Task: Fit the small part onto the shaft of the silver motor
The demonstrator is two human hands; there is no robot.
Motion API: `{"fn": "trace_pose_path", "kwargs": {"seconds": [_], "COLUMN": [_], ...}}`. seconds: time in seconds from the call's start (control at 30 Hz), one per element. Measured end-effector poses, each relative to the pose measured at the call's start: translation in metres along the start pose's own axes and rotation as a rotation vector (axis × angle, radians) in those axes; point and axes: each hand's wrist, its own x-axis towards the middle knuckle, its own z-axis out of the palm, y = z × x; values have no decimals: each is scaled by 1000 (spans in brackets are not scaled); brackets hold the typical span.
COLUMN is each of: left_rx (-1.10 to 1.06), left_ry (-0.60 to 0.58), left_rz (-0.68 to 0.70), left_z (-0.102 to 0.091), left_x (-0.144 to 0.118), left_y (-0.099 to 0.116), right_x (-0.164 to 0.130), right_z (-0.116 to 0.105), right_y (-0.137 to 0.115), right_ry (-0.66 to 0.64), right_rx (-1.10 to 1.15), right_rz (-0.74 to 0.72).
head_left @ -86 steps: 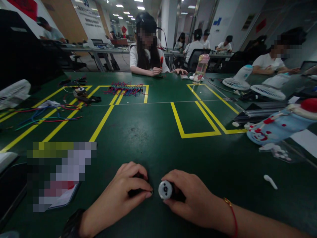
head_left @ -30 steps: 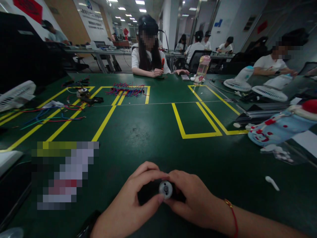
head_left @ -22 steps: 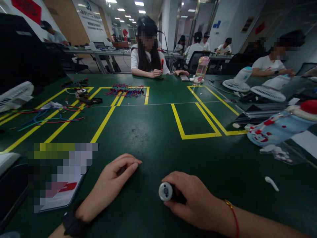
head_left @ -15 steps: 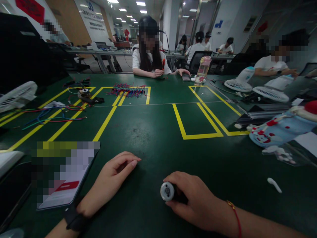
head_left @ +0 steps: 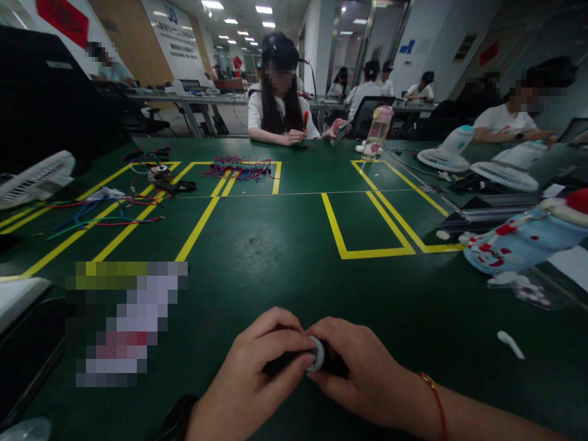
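A small cylindrical part (head_left: 316, 354) with a pale round end face is held low over the green tabletop (head_left: 285, 245), between both hands; no writing can be read on it. The right hand (head_left: 362, 373) is curled closed around its dark body, while the left hand (head_left: 257, 380) is pinched onto its pale end. A blurred card (head_left: 124, 321) lies to the left.

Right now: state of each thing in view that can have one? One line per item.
left hand: closed on the small cylindrical part, fingertips at its silver end
right hand: gripping the small cylindrical part
small cylindrical part: held between both hands, just above the table
water bottle: upright, pink cap on
white fans: lying tilted, whether running cannot be told
coloured wires: loose bundle lying flat
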Motion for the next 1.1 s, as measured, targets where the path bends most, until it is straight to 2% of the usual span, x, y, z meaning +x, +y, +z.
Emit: {"fn": "trace_pose_path", "kwargs": {"seconds": [0.13, 0.27, 0.43, 0.53, 0.63, 0.77, 0.93, 1.1], "left_rx": [30, 87, 297, 392, 416, 324, 307, 353], "left_ry": [78, 87, -128, -220, -253, -184, -64, -59], "left_rz": [21, 17, 4, 24, 37, 15, -43, -79], "left_z": [-2, -17, -33, -35, -34, -37, -53, -61], "left_x": [1, -5, -7, -3, -1, -2, -1, 0], "left_y": [4, -10, -34, -36, -35, -44, -65, -66], "right_x": [-1, -2, -1, -2, -2, -3, -2, -2], "right_z": [1, -1, -3, -2, -2, -2, -3, -4], "right_y": [0, -1, 0, 0, 0, 0, 0, 0], "right_ry": [0, 8, 7, 7, 11, 7, 9, 2], "right_rx": [6, 7, 24, 19, 19, 15, 16, 24], "right_rz": [-1, 3, -13, -4, 2, -10, -5, 4]}}
